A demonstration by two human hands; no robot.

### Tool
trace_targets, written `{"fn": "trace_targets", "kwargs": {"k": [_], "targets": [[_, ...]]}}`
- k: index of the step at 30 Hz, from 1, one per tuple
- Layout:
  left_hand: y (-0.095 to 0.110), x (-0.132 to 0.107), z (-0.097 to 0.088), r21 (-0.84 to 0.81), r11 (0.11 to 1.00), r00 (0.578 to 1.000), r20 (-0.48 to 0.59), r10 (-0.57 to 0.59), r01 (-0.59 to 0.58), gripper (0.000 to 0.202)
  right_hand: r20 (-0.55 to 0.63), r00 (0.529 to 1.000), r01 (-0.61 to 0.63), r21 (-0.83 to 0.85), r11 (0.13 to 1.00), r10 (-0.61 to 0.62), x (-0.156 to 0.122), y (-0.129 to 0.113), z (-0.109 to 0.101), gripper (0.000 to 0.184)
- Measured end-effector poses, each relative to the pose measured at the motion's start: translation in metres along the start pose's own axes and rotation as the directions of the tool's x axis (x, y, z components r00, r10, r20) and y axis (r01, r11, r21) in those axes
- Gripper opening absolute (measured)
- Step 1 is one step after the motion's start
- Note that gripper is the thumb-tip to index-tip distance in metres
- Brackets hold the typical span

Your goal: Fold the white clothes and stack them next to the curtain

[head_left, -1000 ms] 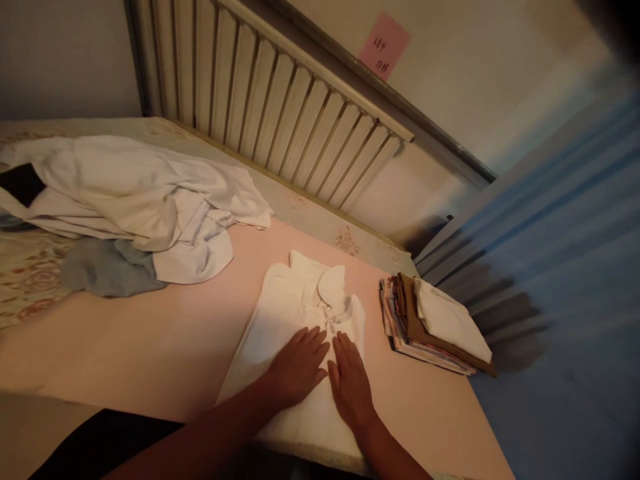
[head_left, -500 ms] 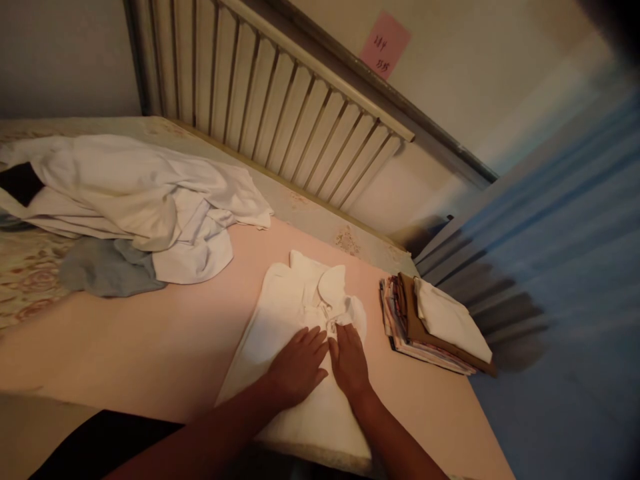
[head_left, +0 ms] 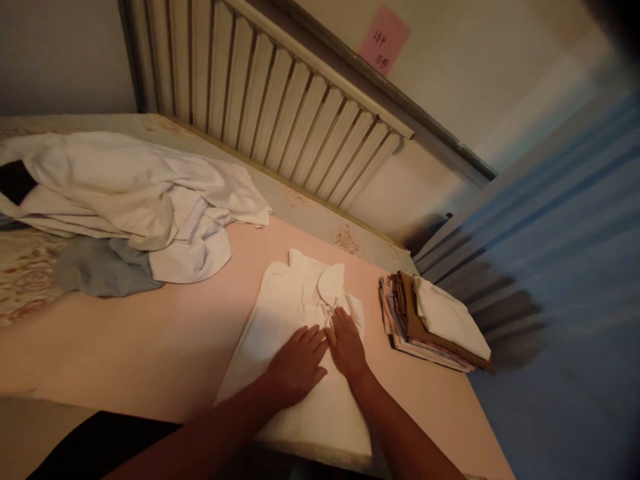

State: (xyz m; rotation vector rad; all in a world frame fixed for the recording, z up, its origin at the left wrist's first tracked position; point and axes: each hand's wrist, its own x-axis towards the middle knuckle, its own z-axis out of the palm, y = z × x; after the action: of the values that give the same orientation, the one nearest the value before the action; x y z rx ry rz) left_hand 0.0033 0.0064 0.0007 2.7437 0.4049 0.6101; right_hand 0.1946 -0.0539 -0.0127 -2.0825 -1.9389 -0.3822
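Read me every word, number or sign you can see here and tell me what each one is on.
Pink paper on the wall, upper handwritten line: "2?4", middle mark unclear.
Same paper, lower line: possibly "5535", too blurred to be sure.
No readable lettering on the white garment or folded stack.

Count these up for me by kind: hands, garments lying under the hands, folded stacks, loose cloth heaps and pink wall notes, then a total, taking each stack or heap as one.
Left and right hands: 2
White garment under them: 1
Folded stack: 1
Loose cloth heap: 1
Pink note: 1
Total: 6
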Motion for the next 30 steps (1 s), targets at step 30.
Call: {"fn": "trace_targets", "kwargs": {"k": [30], "targets": [[-0.002,-0.003,0.003,0.071,0.997,1.000,-0.009,0.026,-0.025,0.050,0.031,0.966,-0.248,-0.147,0.957,0.255,0.011,0.014,0.010,0.063]]}}
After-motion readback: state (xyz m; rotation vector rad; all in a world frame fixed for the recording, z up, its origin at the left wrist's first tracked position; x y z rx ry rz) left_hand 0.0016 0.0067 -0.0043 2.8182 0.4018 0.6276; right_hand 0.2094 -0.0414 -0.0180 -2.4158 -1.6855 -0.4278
